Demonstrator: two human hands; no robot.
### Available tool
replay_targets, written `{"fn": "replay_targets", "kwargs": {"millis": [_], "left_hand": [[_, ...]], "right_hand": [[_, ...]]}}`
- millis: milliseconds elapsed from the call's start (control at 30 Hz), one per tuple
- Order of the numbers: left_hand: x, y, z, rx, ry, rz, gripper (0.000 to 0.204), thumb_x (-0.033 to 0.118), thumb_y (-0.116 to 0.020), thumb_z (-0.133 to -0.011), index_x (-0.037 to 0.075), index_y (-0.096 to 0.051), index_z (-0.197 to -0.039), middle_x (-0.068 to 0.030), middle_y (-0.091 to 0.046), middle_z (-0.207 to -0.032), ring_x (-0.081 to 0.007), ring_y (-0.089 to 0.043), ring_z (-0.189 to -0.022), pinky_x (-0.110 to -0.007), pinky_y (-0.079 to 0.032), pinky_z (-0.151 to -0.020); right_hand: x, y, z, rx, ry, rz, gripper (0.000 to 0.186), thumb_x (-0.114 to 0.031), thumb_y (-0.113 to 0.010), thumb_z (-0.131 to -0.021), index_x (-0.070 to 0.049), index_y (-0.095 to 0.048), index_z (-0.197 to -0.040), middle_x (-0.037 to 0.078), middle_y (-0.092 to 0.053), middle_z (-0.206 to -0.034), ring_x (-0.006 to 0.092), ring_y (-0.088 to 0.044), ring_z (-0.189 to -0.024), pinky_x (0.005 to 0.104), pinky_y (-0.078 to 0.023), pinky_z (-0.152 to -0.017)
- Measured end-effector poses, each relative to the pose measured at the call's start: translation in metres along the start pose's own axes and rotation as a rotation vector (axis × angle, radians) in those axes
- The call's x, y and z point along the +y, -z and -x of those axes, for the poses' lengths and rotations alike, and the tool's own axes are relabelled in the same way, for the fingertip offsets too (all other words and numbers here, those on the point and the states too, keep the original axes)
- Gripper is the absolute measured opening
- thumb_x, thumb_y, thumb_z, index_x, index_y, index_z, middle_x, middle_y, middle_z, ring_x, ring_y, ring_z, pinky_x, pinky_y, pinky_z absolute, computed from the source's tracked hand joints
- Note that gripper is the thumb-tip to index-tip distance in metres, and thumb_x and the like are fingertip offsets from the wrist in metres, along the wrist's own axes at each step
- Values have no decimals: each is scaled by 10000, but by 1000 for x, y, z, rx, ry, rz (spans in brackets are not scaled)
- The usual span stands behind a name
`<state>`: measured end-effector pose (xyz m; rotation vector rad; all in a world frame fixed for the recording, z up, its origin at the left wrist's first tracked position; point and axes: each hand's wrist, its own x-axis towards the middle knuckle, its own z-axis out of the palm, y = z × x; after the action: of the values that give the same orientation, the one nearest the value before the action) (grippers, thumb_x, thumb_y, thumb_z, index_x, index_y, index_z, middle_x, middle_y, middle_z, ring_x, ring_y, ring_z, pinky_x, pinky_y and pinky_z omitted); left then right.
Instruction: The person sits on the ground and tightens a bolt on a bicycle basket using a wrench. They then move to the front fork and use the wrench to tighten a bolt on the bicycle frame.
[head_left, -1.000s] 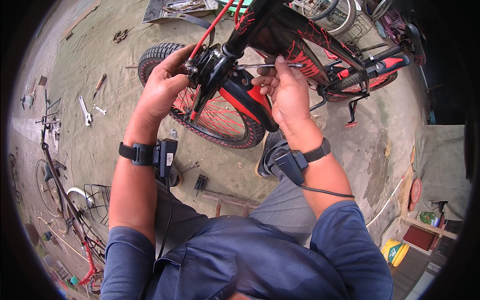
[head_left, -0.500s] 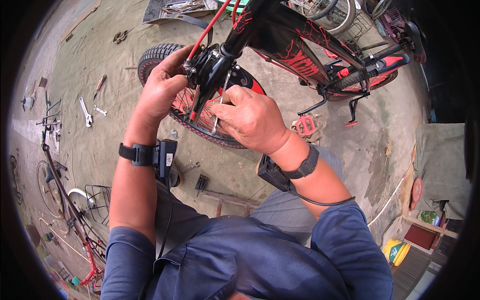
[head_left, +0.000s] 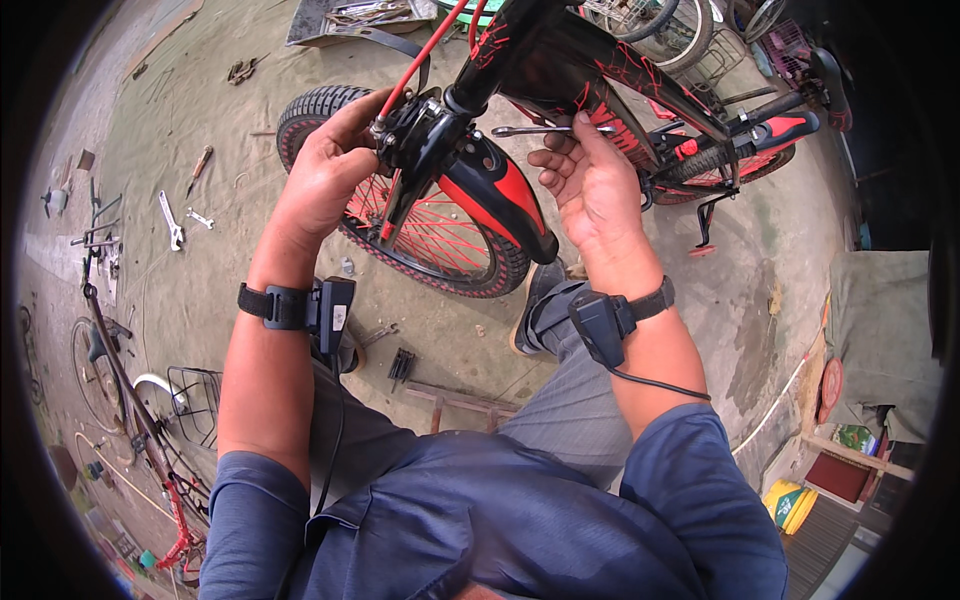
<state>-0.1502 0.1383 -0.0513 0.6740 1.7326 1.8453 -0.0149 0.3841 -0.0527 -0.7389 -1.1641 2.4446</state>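
Note:
A black and red bicycle (head_left: 555,75) stands before me, its front wheel (head_left: 440,265) between my arms. My left hand (head_left: 330,175) is closed around the front brake (head_left: 410,130) at the top of the fork, where a red cable (head_left: 425,50) comes down. Its fingertips are partly hidden behind the metal parts. To the right of the black and red mudguard (head_left: 500,195), my right hand (head_left: 595,190) is turned palm up. It pinches a slim silver wrench (head_left: 530,130) under the thumb, apart from the brake, with the other fingers loosely curled.
On the ground cloth at left lie two wrenches (head_left: 172,222) and a wooden-handled tool (head_left: 201,168). A metal tray of tools (head_left: 365,18) sits at the far side. Another bicycle frame (head_left: 140,420) lies at lower left. A yellow bucket (head_left: 790,507) is at lower right.
My right hand has moved from beside the fork up and to the right, turning palm up with the wrench now lying crosswise. My left hand has stayed at the brake.

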Motion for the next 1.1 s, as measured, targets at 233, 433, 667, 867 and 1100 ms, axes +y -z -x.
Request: {"fn": "replay_targets", "kwargs": {"millis": [233, 433, 667, 867, 1100], "left_hand": [[-3, 0, -1, 27, -27, 11, 725, 9, -483, -752, -39, -491, -1476, -97, -614, -1308, -151, -593, -1050, -288, -511, -906], [-4, 2, -1, 13, -12, 14, 731, 6, -476, -751, -38, -484, -1480, -116, -578, -1384, -177, -581, -1170, -302, -506, -952], [-2, 0, 0, 13, 5, 0, 741, 6, -469, -747, -38, -473, -1487, -134, -541, -1465, -207, -557, -1299, -318, -499, -999], [-1, 0, 0, 5, 3, 7, 738, 12, -473, -750, -36, -476, -1486, -134, -539, -1470, -210, -557, -1300, -315, -498, -1001], [-2, 1, -1, 15, 4, -20, 743, 6, -469, -743, -46, -473, -1484, -141, -533, -1475, -207, -541, -1319, -302, -487, -1016]], "right_hand": [[12, -1, -1, -29, -62, -80, 230, -266, -594, -1042, -38, -617, -1023, 102, -692, -852, 276, -733, -749, 309, -532, -577], [14, 1, -4, -42, -92, -105, 222, -260, -588, -1042, -40, -617, -1035, 103, -694, -868, 277, -733, -775, 318, -525, -597], [17, -3, -4, -17, -113, -114, 228, -268, -577, -1048, -45, -618, -1025, 95, -694, -878, 265, -732, -778, 310, -521, -595], [14, -15, 12, -177, 399, 399, 151, -176, -640, -1017, -27, -639, -1041, 64, -687, -872, 184, -700, -727, 290, -539, -609], [27, -34, 38, -554, 1089, 1310, 146, -101, -773, -723, -141, -696, -842, 57, -585, -818, 250, -644, -713, 372, -524, -590]]}}
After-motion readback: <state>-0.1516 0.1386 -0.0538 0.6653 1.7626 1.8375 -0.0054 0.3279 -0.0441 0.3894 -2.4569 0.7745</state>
